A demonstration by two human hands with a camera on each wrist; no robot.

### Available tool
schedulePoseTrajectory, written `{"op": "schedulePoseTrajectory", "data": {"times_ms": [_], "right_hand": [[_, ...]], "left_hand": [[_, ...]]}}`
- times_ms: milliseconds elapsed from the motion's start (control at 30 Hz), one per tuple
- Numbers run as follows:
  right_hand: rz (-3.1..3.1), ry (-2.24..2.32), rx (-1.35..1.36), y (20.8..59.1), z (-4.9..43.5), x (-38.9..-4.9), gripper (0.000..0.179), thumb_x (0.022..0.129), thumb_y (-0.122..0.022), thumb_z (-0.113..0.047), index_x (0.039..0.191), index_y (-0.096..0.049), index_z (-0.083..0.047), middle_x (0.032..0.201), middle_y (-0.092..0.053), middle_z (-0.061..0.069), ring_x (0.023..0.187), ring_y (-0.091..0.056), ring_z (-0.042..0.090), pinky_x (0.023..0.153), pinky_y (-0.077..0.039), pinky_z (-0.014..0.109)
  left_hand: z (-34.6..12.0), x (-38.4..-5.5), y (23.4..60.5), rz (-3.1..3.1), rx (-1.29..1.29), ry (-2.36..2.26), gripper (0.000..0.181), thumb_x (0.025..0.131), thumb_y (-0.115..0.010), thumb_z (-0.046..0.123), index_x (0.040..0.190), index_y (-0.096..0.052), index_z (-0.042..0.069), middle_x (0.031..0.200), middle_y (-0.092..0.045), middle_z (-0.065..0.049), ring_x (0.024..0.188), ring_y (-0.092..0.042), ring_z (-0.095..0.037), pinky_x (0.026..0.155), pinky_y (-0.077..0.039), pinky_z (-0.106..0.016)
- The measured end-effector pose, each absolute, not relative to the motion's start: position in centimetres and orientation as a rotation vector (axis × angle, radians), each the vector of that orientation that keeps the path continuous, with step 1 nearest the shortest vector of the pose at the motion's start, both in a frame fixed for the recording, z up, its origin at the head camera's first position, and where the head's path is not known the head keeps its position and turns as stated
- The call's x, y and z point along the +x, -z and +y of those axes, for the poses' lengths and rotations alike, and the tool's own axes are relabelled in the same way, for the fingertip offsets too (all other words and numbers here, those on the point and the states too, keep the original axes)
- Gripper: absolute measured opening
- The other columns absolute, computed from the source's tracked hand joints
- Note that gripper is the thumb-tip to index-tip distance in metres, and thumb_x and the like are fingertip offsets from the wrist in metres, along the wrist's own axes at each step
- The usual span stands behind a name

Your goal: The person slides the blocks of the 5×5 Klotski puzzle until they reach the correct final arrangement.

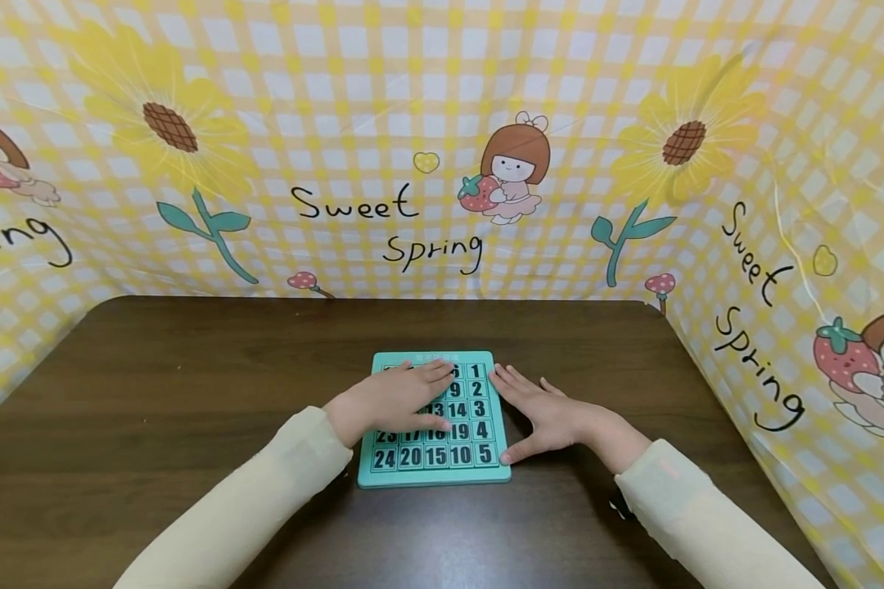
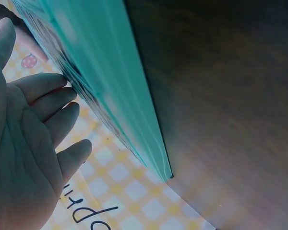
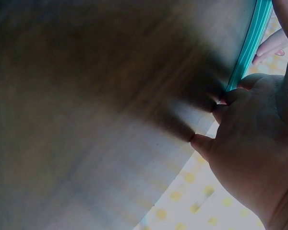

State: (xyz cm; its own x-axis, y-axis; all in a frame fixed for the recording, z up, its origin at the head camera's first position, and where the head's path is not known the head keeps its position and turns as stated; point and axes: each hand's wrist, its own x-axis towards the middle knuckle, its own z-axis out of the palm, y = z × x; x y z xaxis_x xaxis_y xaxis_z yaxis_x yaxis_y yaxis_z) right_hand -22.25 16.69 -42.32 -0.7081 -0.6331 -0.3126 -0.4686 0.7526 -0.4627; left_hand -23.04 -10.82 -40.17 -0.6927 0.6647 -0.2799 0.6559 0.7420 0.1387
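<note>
A teal number slide puzzle [image 1: 435,478] lies flat on the table, its black-numbered tiles facing up. My left hand [image 1: 405,398] stretches over its upper left part with fingers extended, hiding several tiles. In the left wrist view that hand [image 2: 33,124] shows its palm beside the puzzle's side wall [image 2: 105,86]; whether the fingertips press the tiles I cannot tell. Along the puzzle's right edge, my right hand [image 1: 548,417] has its thumb and fingers spread, the tips at the frame. The right wrist view shows that hand's fingertips [image 3: 221,112] down by the table and the teal edge [image 3: 249,48].
The dark brown wooden table [image 1: 191,458] extends around the puzzle. Behind it and at the sides hangs a yellow checked cloth [image 1: 339,106] with flowers and lettering. Both forearms wear cream sleeves [image 1: 258,491].
</note>
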Motion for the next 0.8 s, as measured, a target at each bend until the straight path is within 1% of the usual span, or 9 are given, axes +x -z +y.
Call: {"op": "schedulePoseTrajectory", "data": {"times_ms": [300, 567, 667, 800], "right_hand": [[2.497, 0.481, -0.838, 42.1, 16.6, -22.3, 0.120, 0.078, -0.074, -0.063, 0.162, -0.002, -0.015, 0.169, 0.006, 0.005, 0.157, 0.006, 0.026, 0.119, -0.003, 0.068], [2.496, 0.483, -0.846, 42.2, 16.7, -22.3, 0.121, 0.078, -0.073, -0.065, 0.161, -0.001, -0.016, 0.169, 0.007, 0.005, 0.157, 0.006, 0.026, 0.119, -0.003, 0.068], [2.496, 0.487, -0.847, 42.2, 16.7, -22.3, 0.121, 0.078, -0.073, -0.065, 0.161, -0.001, -0.016, 0.169, 0.007, 0.005, 0.156, 0.006, 0.027, 0.119, -0.003, 0.068], [2.497, 0.487, -0.839, 42.2, 16.7, -22.2, 0.121, 0.078, -0.074, -0.064, 0.161, -0.001, -0.016, 0.169, 0.007, 0.005, 0.157, 0.006, 0.027, 0.119, -0.003, 0.068]], "left_hand": [[-12.0, -23.0, 40.4, 2.645, 0.981, -0.074, 0.083, 0.096, -0.045, 0.064, 0.158, -0.026, 0.012, 0.168, -0.016, -0.003, 0.156, -0.015, -0.019, 0.123, -0.021, -0.053], [-13.6, -22.5, 40.3, 2.662, 0.956, -0.125, 0.082, 0.097, -0.047, 0.062, 0.157, -0.029, 0.009, 0.167, -0.018, -0.006, 0.155, -0.015, -0.023, 0.121, -0.021, -0.058], [-13.7, -22.3, 40.1, 2.666, 0.978, -0.127, 0.081, 0.097, -0.047, 0.061, 0.156, -0.030, 0.007, 0.167, -0.020, -0.008, 0.155, -0.016, -0.024, 0.121, -0.022, -0.058], [-12.8, -22.2, 39.8, 2.659, 1.015, -0.107, 0.082, 0.097, -0.047, 0.061, 0.157, -0.028, 0.008, 0.166, -0.021, -0.008, 0.155, -0.016, -0.023, 0.121, -0.023, -0.057]]}}
